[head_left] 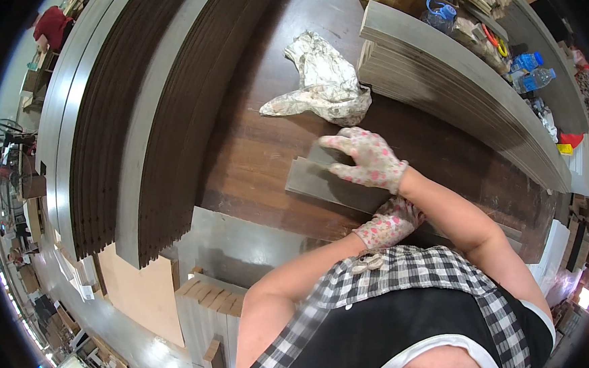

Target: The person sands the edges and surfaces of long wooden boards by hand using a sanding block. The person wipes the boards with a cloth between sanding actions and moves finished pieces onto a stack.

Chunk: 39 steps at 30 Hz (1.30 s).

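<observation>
Both my hands wear whitish gloves with pink and red spots. My right hand is over the end of some grey planks on the brown wooden tabletop. Its thumb and fingers are spread apart, pointing left; whether they touch the planks I cannot make out. Closer to my body, my left hand lies beside the planks, below my right forearm. Its fingers are mostly hidden by that forearm, so its grip does not show. A crumpled, stained white cloth rests on the table just beyond my right hand.
Tall stacks of long grey-faced planks stand on the left. Another plank stack runs along the right, with water bottles, a blue-capped jug and red-and-yellow-handled scissors behind it. Upright boards stand at lower left.
</observation>
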{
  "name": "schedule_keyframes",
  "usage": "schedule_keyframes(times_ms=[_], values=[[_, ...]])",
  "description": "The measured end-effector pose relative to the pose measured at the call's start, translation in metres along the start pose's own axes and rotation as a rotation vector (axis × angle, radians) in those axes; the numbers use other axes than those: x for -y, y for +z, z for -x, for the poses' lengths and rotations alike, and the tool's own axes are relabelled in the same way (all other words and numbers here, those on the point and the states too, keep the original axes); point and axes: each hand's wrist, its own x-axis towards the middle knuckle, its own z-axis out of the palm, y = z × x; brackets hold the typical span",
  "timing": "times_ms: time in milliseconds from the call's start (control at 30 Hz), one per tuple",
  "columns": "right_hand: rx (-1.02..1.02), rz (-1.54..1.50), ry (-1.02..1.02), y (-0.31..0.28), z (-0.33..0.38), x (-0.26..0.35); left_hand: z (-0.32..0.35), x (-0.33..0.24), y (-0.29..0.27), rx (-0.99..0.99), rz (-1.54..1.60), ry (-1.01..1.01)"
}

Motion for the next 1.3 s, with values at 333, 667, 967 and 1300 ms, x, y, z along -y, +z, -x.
schedule_keyframes(times_ms=[333,667,967,1300], values=[[-0.045,-0.032,-0.030,0.020,-0.027,0.000,0.016,0.020,-0.004,-0.172,0.386,0.196],[-0.090,-0.037,0.026,-0.024,0.079,-0.045,0.030,0.050,-0.032,-0.297,-0.106,0.674],[-0.133,0.060,0.008,0.015,0.028,-0.035,0.035,0.080,-0.024,-0.022,-0.094,0.535],[-0.354,-0.005,0.139,-0.005,0.100,-0.051,0.010,0.078,-0.047,-0.160,-0.177,0.729]])
